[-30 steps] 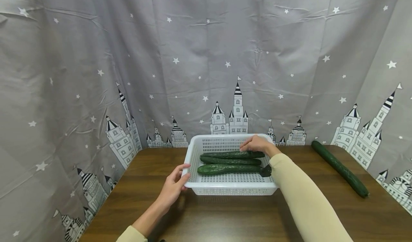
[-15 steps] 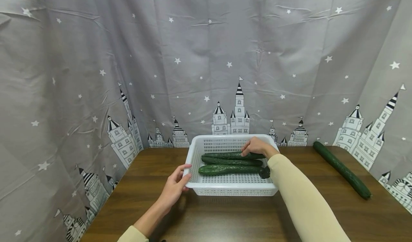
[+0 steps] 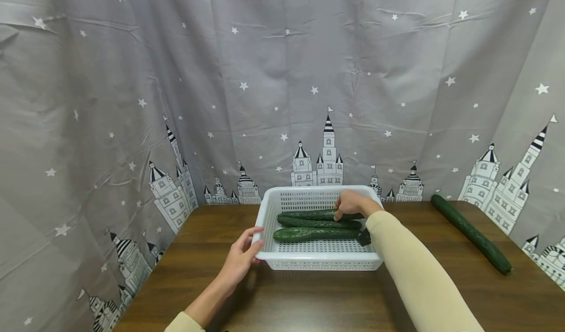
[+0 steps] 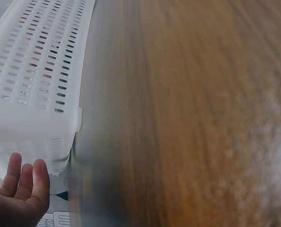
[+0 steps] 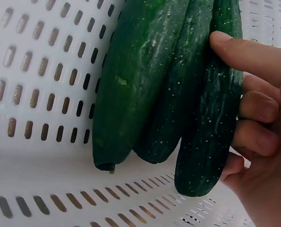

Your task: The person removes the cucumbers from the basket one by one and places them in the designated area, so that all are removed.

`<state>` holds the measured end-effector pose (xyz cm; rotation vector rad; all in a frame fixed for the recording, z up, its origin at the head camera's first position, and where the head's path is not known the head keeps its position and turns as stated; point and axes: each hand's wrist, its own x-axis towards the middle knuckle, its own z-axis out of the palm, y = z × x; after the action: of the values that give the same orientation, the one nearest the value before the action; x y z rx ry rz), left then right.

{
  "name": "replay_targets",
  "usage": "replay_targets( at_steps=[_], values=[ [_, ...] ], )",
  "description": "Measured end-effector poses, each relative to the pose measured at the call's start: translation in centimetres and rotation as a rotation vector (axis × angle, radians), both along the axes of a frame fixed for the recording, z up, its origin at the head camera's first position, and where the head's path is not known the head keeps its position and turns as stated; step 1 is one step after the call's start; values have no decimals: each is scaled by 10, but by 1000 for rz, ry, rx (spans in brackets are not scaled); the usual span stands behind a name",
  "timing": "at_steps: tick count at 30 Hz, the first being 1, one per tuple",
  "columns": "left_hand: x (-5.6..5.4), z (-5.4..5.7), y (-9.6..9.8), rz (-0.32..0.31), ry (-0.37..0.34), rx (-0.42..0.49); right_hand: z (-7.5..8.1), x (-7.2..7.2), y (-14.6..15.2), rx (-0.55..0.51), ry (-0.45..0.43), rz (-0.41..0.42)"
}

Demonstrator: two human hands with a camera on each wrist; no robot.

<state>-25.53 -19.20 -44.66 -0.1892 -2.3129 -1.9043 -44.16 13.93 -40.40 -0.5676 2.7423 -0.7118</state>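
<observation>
A white perforated plastic basket (image 3: 324,257) stands on the table with three dark green cucumbers lying side by side in it. My left hand (image 3: 238,256) holds the basket's left side near the front corner. In the left wrist view several fingers of the left hand (image 4: 27,189) show against the basket's end; its thumb is out of sight there. Inside the basket, my right hand (image 3: 351,203) grips the farthest cucumber (image 5: 211,127), thumb on one side and curled fingers on the other. Beside it lie the middle cucumber (image 5: 166,123) and the nearest cucumber (image 5: 131,94).
Another long cucumber (image 3: 472,234) lies slanting on the right part of the brown wooden table (image 3: 318,302). Behind the table hangs a grey curtain (image 3: 265,77) printed with stars and castles.
My right hand has shifted slightly towards me and right along the farthest cucumber, its fingertips lower now. The left hand stays at the basket, and the cucumbers keep their places.
</observation>
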Motion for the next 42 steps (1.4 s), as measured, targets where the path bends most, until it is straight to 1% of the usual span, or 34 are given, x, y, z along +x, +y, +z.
replay_targets(
  at_steps=[5,10,14,19,21,25,27,29,33,36,40,42],
  values=[
    [1,-2,0,4,2,0,2,2,-3,36,38,30],
    [0,-1,0,5,7,-4,5,0,-2,54,75,63],
    [0,1,1,6,8,-2,12,-3,-1,67,96,88],
    [0,2,1,3,13,8,22,-3,-2,56,97,84],
    [0,1,0,7,10,9,22,-1,-2,44,77,85],
    [1,-1,0,11,13,6,17,4,0,1,29,70],
    [2,-2,0,6,20,5,15,8,2,-27,12,55],
    [1,-4,1,3,24,5,12,9,4,-58,13,44],
    [3,-6,2,1,11,15,6,12,7,-129,-21,36],
    [3,-6,2,4,6,17,2,14,6,-181,-52,-1],
    [1,-6,1,11,10,12,-1,16,3,-208,-81,-47],
    [0,-6,0,13,11,10,-1,15,1,-203,-90,-47]
  ],
)
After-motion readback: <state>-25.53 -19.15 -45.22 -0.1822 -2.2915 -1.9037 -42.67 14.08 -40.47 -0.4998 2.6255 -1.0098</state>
